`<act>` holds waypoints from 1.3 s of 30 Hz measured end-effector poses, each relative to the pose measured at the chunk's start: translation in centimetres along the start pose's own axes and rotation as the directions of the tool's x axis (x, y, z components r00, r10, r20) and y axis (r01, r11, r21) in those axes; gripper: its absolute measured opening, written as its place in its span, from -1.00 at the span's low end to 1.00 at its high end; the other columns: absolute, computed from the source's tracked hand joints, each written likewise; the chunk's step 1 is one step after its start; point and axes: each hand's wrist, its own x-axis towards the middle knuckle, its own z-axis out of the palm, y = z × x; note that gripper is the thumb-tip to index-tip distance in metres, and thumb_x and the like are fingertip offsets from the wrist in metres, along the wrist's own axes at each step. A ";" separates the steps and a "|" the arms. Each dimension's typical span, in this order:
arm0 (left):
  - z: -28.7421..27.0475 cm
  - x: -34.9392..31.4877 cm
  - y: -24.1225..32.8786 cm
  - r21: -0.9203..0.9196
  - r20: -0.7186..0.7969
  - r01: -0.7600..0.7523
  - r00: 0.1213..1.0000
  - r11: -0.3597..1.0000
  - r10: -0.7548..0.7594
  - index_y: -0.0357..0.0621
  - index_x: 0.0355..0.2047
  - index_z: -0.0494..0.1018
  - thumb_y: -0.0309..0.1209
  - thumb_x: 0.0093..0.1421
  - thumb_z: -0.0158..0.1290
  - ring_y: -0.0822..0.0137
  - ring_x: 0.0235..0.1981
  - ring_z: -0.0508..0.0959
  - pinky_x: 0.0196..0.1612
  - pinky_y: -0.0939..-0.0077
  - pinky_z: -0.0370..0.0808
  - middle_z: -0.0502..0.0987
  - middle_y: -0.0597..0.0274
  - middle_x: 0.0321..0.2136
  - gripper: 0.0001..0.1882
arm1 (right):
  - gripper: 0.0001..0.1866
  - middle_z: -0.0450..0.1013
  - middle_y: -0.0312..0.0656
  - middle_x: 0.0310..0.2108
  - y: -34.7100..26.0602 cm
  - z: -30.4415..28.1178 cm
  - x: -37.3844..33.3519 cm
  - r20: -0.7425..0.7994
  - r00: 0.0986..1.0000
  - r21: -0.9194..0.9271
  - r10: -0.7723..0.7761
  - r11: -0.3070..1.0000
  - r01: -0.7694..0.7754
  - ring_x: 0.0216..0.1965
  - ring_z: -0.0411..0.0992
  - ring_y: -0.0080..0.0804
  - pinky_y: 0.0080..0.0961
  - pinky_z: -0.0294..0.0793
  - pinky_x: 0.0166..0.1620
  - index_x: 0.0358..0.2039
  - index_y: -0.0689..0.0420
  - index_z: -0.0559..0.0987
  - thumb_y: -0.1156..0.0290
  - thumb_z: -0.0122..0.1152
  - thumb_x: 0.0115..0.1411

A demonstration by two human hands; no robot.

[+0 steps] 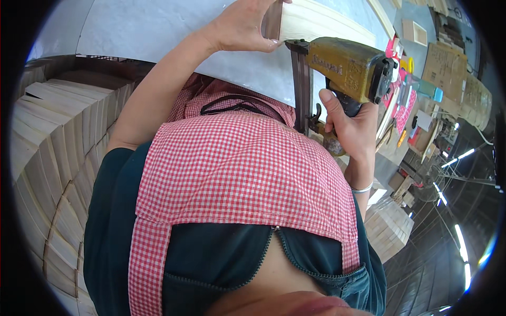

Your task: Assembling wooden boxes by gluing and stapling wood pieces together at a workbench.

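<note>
My left hand (240, 26) grips the end of a wooden workpiece at the top of the head view, thumb on its near side and fingers on the far side. A darker wooden end piece (272, 22) lies in that grasp, against a pale wooden board (321, 22). My right hand (356, 129) is wrapped round the handle of a worn yellow nail gun (345, 66). The gun's black nose is at the near corner of the workpiece, close to my left thumb tip. Whether it touches the wood I cannot tell.
A pale blue-grey tabletop (137, 26) lies under the work. Stacked wooden pieces (52, 142) stand at my left. Toward the right are a small wooden box (415, 32), a cardboard box (445, 66), pink and red items, and another wood stack (387, 226).
</note>
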 end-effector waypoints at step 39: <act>-0.2 0.0 -2.0 0.040 -0.109 -0.185 0.976 0.982 0.188 -0.16 0.40 0.03 -0.27 -0.17 0.34 -0.07 0.11 0.40 0.21 0.17 0.37 0.28 -0.11 0.20 0.12 | -0.68 0.48 -0.30 -0.68 -3.5 1.0 3.3 -0.017 1.000 -0.105 -0.025 0.994 0.023 -0.76 0.28 -0.62 -0.67 0.18 -0.67 -0.23 0.32 0.64 0.32 0.48 0.17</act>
